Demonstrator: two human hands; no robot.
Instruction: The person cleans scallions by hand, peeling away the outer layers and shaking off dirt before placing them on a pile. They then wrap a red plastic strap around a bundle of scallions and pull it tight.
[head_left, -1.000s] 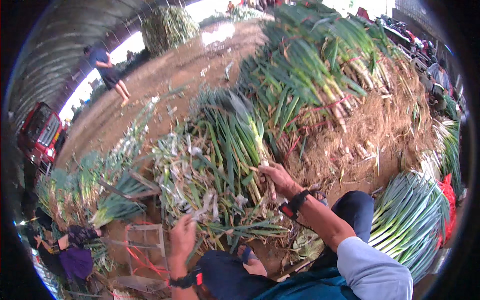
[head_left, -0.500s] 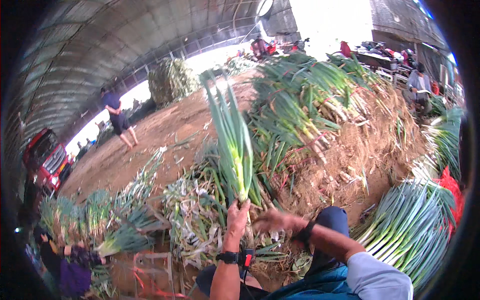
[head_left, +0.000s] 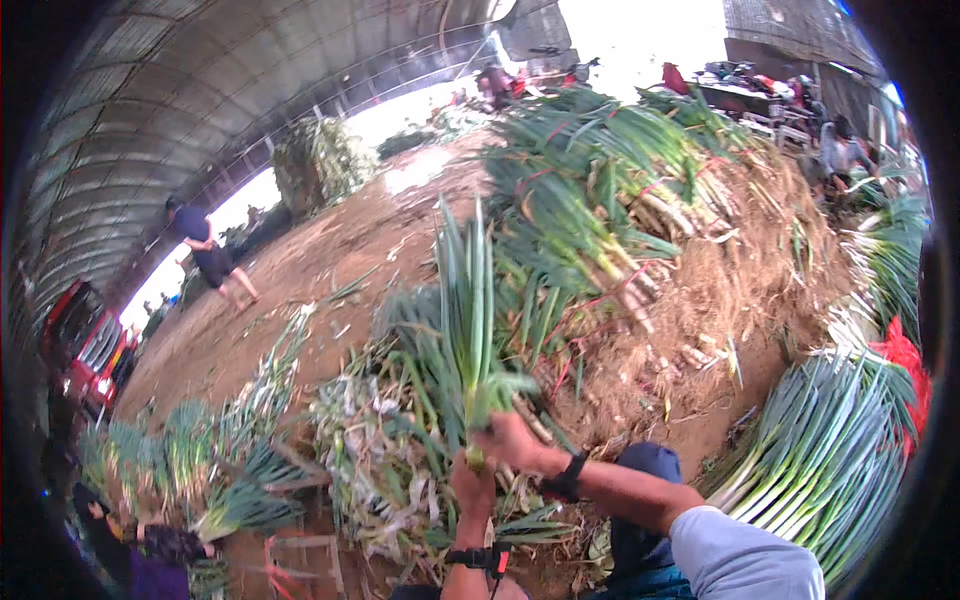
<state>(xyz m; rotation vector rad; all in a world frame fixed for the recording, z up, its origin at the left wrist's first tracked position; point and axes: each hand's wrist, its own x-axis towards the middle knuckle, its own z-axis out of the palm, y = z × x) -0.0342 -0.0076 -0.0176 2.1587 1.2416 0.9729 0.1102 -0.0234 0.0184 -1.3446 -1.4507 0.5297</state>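
A long green onion (head_left: 467, 310) stands upright in front of me, its leaves pointing up. My left hand (head_left: 472, 487) is closed around its lower stem. Just above, my right hand (head_left: 512, 440) is closed at the stem, gripping a green leaf that bends off to the right; motion smears this spot. The root end is hidden behind my hands. Beneath them spreads a heap of stripped leaves and husks (head_left: 375, 445).
Tied green onions (head_left: 600, 180) are piled high ahead, roots toward the right. At right lies a row of cleaned green onions (head_left: 815, 450) beside a red mesh bag (head_left: 905, 375). More bundles (head_left: 190, 440) stand left. A standing person (head_left: 205, 245) and red truck (head_left: 88, 345) are farther off.
My right hand has moved left onto the stem and gripped a leaf, which now bends sideways. The green onion and my left hand have dropped lower. The whole view has shifted slightly.
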